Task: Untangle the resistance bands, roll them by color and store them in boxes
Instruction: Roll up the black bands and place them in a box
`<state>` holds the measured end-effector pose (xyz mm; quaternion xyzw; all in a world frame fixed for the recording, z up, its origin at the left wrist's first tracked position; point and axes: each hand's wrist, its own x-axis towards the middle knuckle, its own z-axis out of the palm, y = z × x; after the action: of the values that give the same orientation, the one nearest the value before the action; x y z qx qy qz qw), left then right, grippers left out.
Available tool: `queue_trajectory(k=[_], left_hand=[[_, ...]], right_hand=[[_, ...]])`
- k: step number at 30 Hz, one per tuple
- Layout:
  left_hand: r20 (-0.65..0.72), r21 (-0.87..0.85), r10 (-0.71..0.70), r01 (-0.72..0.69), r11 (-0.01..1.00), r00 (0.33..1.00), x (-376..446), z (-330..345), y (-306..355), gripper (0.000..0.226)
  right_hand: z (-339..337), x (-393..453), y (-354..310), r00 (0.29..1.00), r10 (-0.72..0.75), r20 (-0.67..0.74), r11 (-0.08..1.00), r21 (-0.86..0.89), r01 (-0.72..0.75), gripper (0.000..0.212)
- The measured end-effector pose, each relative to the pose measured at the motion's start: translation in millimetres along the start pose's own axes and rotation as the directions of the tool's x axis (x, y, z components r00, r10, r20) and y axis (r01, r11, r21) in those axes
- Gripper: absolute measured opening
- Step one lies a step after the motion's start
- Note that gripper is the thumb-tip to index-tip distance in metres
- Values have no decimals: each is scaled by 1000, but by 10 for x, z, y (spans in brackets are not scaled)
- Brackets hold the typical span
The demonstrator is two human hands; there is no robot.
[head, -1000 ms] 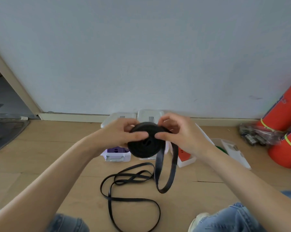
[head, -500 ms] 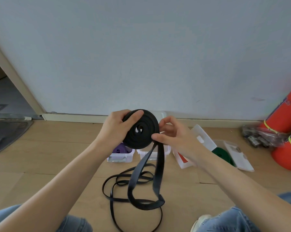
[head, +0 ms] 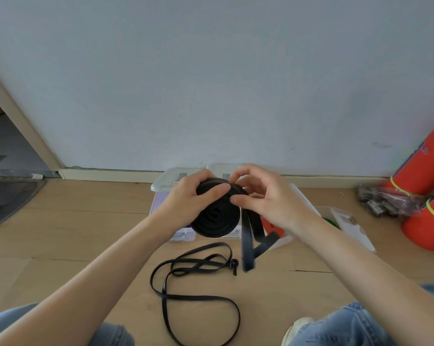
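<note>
Head view, rolled band: a wide black rubber resistance band wound into a flat coil [head: 217,216] is held up in front of the chest, above the wooden floor [head: 73,233], its flat face turned toward the camera so that the winding can be watched.
Head view, left hand: the left hand [head: 186,206] is wrapped round the coil's left side, the thumb [head: 217,192] laid across the face; the turns are judged to be kept from springing loose this way.
Head view, right hand: the right hand [head: 268,203] is set at the coil's upper right edge, thumb and forefinger closed in a pinch on the band where it leaves the coil; the other fingers are loosely curled and hold nothing that can be seen.
Head view, loose tail: the unrolled tail [head: 248,243] hangs from the pinch, blurred, clear of the floor; little is judged left to wind.
Head view, second band: a thin black band [head: 198,283] lies in loops on the floor near the knees, a knot at its right end.
Head view, boxes: clear plastic boxes [head: 161,188] stand by the wall's skirting, behind the hands; purple and red are seen inside, and green in the box at the right.
Head view, right edge: red cylinders [head: 425,216] lean at the wall.
</note>
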<state>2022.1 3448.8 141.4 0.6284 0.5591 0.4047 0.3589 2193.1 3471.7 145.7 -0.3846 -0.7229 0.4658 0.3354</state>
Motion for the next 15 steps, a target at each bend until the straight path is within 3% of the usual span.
queue_trajectory(k=[4,7,9,11,13,15], left_hand=[[-116,-63,15,-23,998,993,27,-38,-6,11],[-214,-170,-63,26,985,975,44,-57,-12,14],[-153,-229,-120,83,970,981,47,-112,-21,18],[3,-228,-122,119,966,993,42,-185,-18,19],[136,-127,-79,96,987,988,27,-207,-15,21],[154,-8,-55,56,998,987,6,-155,-14,16]], right_hand=[[41,-9,42,990,137,-39,955,270,-122,33],[110,-7,55,990,138,-39,969,211,-127,34],[97,9,46,993,102,-61,987,134,-93,32],[37,13,37,995,75,-61,995,64,-71,31],[-6,7,22,999,45,-7,999,-19,-45,29],[1,-1,19,999,16,35,996,-94,-13,28]])
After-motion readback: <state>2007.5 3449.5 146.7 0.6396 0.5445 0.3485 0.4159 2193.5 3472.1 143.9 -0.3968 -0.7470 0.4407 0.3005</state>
